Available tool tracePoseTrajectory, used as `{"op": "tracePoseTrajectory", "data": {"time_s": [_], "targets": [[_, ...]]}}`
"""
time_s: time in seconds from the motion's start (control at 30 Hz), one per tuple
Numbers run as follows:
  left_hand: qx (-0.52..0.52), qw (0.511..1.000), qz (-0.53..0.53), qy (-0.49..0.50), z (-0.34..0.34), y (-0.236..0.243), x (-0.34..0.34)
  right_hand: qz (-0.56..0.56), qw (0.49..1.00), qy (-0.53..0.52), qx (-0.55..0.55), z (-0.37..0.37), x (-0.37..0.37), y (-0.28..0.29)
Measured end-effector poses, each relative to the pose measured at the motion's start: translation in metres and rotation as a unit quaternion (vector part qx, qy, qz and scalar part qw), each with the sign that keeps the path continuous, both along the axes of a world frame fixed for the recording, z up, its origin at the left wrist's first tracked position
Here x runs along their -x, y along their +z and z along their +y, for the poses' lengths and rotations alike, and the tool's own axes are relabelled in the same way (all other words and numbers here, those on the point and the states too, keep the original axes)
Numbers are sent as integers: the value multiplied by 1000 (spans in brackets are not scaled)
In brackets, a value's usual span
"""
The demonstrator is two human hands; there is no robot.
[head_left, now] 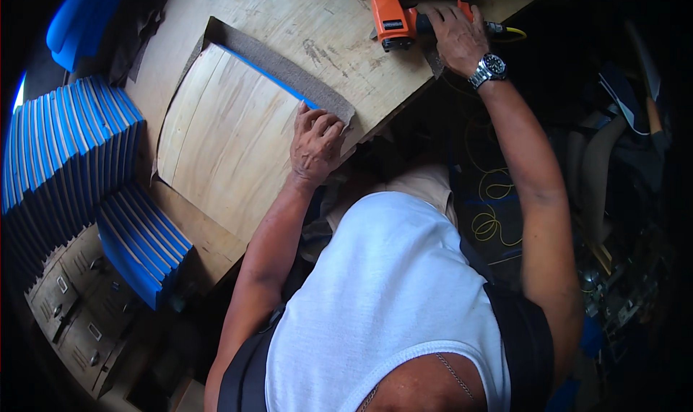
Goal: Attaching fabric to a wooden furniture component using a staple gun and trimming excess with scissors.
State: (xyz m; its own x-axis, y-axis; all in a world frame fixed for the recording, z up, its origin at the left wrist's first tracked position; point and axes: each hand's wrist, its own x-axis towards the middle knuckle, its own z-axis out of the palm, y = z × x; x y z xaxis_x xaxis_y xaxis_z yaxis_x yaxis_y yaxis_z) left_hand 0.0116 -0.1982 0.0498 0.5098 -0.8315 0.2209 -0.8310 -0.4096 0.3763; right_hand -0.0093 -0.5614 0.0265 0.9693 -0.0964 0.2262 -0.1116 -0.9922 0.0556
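A pale plywood panel with a curved left edge lies on the table, with a strip of blue foam showing along its far side. Brown fabric sticks out from under it, past the foam. My left hand rests at the panel's right corner, its fingers bent over the edge by the foam and fabric. Farther right, my right hand is wrapped round the handle of an orange air staple gun, which lies near the table's right edge. Part of its handle is hidden by my fingers.
To the left stand tall stacks of blue foam-backed panels, above grey metal lockers. A yellow air hose leaves the staple gun, and coils of it hang below. The wooden table ends in a slanting right edge.
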Motion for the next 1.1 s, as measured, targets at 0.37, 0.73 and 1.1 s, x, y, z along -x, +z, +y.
{"op": "tracePoseTrajectory", "data": {"time_s": [0.37, 0.73, 1.1], "targets": [[42, 995, 70, -57, 4, -5, -31, 38, 992, -59, -109, 20, 20, 83], [-12, 963, 96, -253, 0, -16, -81, 5, 773, -244, -585, 225, 195, 109], [44, 965, 162, -203, 4, -20, -80, -56, 801, -243, -544, 326, 178, 70]]}}
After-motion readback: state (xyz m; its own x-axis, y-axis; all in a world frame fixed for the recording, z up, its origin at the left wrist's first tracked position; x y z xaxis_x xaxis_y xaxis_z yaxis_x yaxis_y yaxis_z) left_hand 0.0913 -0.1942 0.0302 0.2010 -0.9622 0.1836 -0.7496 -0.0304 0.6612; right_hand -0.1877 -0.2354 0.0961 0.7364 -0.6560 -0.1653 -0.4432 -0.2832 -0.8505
